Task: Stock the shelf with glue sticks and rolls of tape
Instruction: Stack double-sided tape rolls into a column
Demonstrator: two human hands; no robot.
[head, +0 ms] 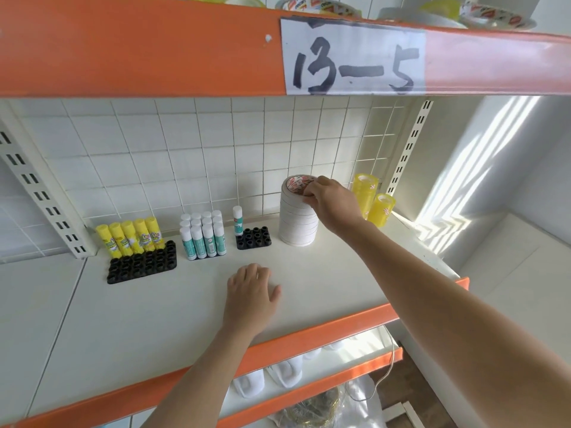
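White shelf [154,319] with an orange front edge, wire grid behind. Right hand [332,200] reaches far back, arm stretched, fingers curled over the top rim of the tape stack [298,223], grasping it. Just right of that grip stand yellow tape rolls [372,200]; to its left, glue sticks [202,234] in black trays. Left hand [250,291] lies flat and relaxed on bare shelf, nearer the front edge, holding nothing.
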